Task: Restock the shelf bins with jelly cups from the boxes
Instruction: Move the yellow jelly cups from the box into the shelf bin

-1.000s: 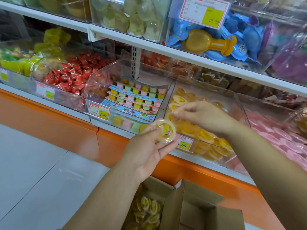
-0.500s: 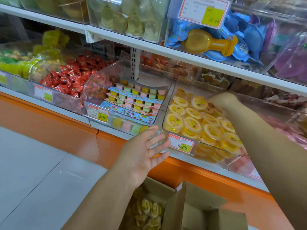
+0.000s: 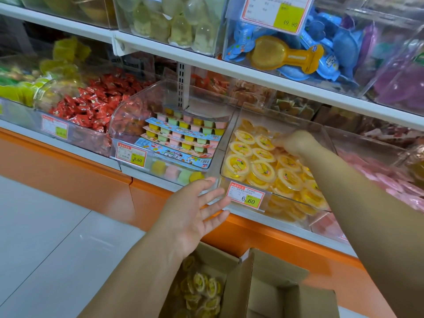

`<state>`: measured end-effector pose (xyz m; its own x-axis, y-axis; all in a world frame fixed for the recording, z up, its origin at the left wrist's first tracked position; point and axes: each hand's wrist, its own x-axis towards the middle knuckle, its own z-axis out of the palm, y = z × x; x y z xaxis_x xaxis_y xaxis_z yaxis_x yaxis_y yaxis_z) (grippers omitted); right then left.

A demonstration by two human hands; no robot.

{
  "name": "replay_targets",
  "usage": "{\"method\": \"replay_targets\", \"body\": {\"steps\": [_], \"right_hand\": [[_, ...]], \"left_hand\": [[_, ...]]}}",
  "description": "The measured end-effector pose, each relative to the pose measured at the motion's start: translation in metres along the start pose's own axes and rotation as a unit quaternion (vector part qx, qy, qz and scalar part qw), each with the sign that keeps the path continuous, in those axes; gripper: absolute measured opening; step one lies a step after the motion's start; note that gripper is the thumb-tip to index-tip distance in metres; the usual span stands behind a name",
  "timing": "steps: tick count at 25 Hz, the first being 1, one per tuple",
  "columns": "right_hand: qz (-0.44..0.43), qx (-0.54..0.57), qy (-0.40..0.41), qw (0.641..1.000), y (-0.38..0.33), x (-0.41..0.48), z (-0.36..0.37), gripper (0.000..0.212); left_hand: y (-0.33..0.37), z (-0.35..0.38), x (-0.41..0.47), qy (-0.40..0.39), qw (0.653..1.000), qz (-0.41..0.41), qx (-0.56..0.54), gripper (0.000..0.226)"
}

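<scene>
We stand before the shelf, the open cardboard box on the floor at our six o'clock with loose jelly cups in its left compartment. At one o'clock the clear bin holds rows of jelly cups, with our right hand inside at its rear. At twelve, the neighbouring bin holds stacked multi-cup trays; at ten, another holds wrapped candies. Our left hand hovers between box and bins. More bins sit on the shelf above.
</scene>
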<state>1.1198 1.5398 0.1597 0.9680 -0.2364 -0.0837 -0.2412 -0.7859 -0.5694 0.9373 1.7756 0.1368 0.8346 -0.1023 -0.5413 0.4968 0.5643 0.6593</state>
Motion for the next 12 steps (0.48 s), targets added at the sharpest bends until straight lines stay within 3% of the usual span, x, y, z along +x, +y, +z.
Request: {"method": "replay_targets", "body": {"steps": [3, 5, 7, 10, 12], "right_hand": [[-0.038, -0.057, 0.087, 0.994, 0.005, -0.01, -0.01, 0.028], [-0.082, 0.073, 0.213, 0.971, 0.007, -0.042, -0.013, 0.029], [-0.155, 0.23, 0.281, 0.919, 0.011, -0.1, 0.0, 0.02], [-0.199, 0.356, 0.241, 0.881, 0.031, -0.203, 0.055, 0.017], [-0.171, 0.36, 0.137, 0.907, 0.048, -0.252, 0.101, 0.015]], "left_hand": [[-0.003, -0.002, 0.002, 0.006, 1.0, -0.005, 0.009, 0.022], [-0.007, -0.006, 0.004, 0.011, 1.0, -0.012, 0.027, 0.023], [-0.016, -0.014, 0.003, 0.021, 0.998, -0.024, 0.058, 0.024], [-0.042, -0.04, 0.0, 0.041, 0.986, -0.059, 0.147, 0.029], [-0.067, -0.069, 0.0, 0.065, 0.968, -0.099, 0.219, 0.035]]}}
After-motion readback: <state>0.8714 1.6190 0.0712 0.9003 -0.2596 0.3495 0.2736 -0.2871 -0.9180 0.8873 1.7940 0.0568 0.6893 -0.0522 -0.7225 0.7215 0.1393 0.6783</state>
